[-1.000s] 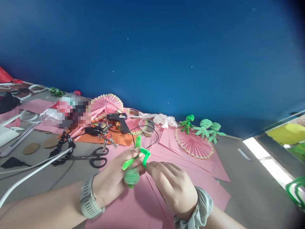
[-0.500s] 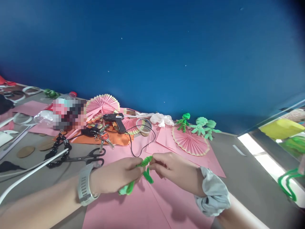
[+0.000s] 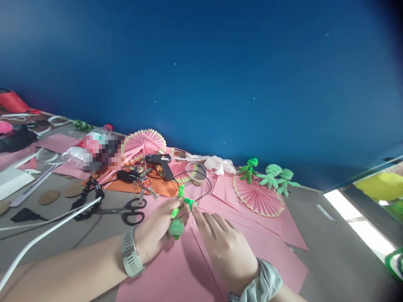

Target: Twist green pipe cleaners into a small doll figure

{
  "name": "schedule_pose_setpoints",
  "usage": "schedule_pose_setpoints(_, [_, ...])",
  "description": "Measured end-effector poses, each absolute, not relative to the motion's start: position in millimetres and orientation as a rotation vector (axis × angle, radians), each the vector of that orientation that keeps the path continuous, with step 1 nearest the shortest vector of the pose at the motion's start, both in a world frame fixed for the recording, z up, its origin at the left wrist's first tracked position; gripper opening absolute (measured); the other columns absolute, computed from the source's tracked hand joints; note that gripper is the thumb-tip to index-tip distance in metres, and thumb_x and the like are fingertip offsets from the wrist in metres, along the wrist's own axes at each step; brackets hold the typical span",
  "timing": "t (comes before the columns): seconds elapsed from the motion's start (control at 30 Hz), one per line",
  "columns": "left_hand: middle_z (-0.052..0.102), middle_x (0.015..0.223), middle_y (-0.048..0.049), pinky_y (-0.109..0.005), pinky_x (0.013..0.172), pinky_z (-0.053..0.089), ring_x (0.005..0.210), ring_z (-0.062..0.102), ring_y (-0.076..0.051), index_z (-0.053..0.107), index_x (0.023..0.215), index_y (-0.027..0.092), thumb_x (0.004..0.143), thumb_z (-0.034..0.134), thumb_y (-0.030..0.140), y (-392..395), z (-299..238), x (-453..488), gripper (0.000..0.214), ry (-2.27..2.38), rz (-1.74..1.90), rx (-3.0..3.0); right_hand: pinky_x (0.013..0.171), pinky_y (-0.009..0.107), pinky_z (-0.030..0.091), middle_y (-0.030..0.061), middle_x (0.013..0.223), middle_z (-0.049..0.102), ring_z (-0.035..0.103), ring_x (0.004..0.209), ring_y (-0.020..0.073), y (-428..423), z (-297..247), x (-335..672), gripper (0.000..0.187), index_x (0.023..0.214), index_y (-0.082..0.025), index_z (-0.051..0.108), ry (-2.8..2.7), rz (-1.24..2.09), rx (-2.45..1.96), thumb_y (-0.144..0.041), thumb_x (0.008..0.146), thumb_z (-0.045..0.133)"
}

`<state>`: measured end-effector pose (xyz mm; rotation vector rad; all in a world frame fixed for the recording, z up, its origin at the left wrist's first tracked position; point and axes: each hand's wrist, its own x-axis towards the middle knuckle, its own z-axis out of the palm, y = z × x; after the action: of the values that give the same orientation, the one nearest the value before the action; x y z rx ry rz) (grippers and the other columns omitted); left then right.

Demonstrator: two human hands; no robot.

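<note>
My left hand (image 3: 162, 224), a grey watch on its wrist, is closed around a green pipe cleaner piece (image 3: 181, 191). A fuzzy bright stem stands up above its fingers, and a paler green rounded part (image 3: 176, 227) shows below them. From the right, my right hand (image 3: 225, 243) meets the short curled side end of the pipe cleaner at its index fingertip, with the thumb hidden underneath. A grey scrunchie circles that wrist. Both hands are above pink paper (image 3: 157, 272). Green pipe cleaner figures (image 3: 272, 175) stand at the wall, beside a pleated pink paper fan (image 3: 260, 195).
Black scissors (image 3: 129, 211), keys (image 3: 146, 184) and a black glue gun (image 3: 162, 161) with its cord lie beyond my left hand. A roll of clear tape (image 3: 195, 172) is near the crumpled white plastic (image 3: 220, 165). A white cable (image 3: 47, 230) crosses the left side. The blue wall (image 3: 220, 75) bounds the table.
My left hand has turned, so the pipe cleaner now points upward. My right hand has swung lower, its fingers angled up-left, and has come to the side end. The view has shifted slightly.
</note>
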<state>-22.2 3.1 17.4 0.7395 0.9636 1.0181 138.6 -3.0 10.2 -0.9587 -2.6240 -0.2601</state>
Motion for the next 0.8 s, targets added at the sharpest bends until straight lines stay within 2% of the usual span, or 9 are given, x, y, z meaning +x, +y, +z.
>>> schedule_pose_setpoints(0.17, [0.029, 0.056, 0.0067, -0.017, 0.040, 0.025, 0.044, 0.028, -0.005, 0.039, 0.064, 0.018, 0.081, 0.049, 0.028, 3.1, 30.3, -25.0, 0.022, 0.872, 1.075, 0.654, 0.066, 0.033, 0.051, 0.0127, 0.098, 0.064, 0.057, 0.082, 0.0212, 10.2, 1.6, 146.5, 0.041, 0.129, -0.009, 0.033, -2.526, -0.037, -0.684, -0.008, 0.088, 0.027])
schedule_pose_setpoints(0.33, [0.033, 0.055, 0.0061, -0.019, 0.043, 0.029, 0.045, 0.032, -0.007, 0.042, 0.066, 0.019, 0.086, 0.041, 0.033, -2.9, 30.8, -26.6, 0.024, 0.901, 1.064, 0.819, 0.059, 0.030, 0.047, 0.0093, 0.086, 0.063, 0.056, 0.070, 0.0189, 10.4, 8.5, 149.8, 0.034, 0.120, -0.013, 0.039, -2.464, 0.107, -0.674, -0.008, 0.087, 0.034])
schedule_pose_setpoints(0.47, [0.040, 0.055, 0.0057, -0.021, 0.047, 0.032, 0.045, 0.037, -0.008, 0.045, 0.069, 0.020, 0.086, 0.045, 0.033, -8.0, 30.7, -27.9, 0.021, 1.097, 1.097, 1.162, 0.054, 0.024, 0.043, 0.0045, 0.074, 0.056, 0.052, 0.061, 0.0142, 3.3, 23.3, 148.2, 0.020, 0.104, -0.015, 0.046, -2.336, 0.282, -0.852, -0.010, 0.087, 0.036])
schedule_pose_setpoints(0.53, [0.042, 0.055, 0.0053, -0.022, 0.051, 0.034, 0.047, 0.041, -0.009, 0.048, 0.069, 0.020, 0.084, 0.049, 0.029, -9.9, 32.3, -28.1, 0.017, 1.157, 1.093, 1.272, 0.051, 0.024, 0.041, 0.0035, 0.070, 0.055, 0.050, 0.056, 0.0138, 0.2, 26.9, 147.0, 0.016, 0.098, -0.015, 0.048, -2.385, 0.208, -0.873, -0.011, 0.088, 0.036])
schedule_pose_setpoints(0.63, [0.046, 0.057, 0.0034, -0.022, 0.053, 0.036, 0.051, 0.043, -0.011, 0.052, 0.070, 0.020, 0.080, 0.053, 0.025, -11.5, 35.4, -26.5, 0.011, 1.169, 1.101, 1.273, 0.046, 0.027, 0.038, 0.0038, 0.066, 0.055, 0.047, 0.052, 0.0158, -3.9, 24.9, 143.6, 0.020, 0.096, -0.014, 0.051, -2.512, -0.071, -0.835, -0.012, 0.087, 0.033])
schedule_pose_setpoints(0.8, [0.046, 0.061, 0.0028, -0.022, 0.050, 0.036, 0.051, 0.041, -0.010, 0.052, 0.073, 0.019, 0.081, 0.050, 0.031, -9.3, 31.6, -23.1, 0.015, 1.029, 1.054, 1.030, 0.044, 0.029, 0.036, 0.0052, 0.068, 0.058, 0.051, 0.050, 0.0181, -7.1, 15.3, 137.9, 0.024, 0.093, -0.013, 0.053, -2.696, -0.214, -0.976, -0.008, 0.082, 0.033])
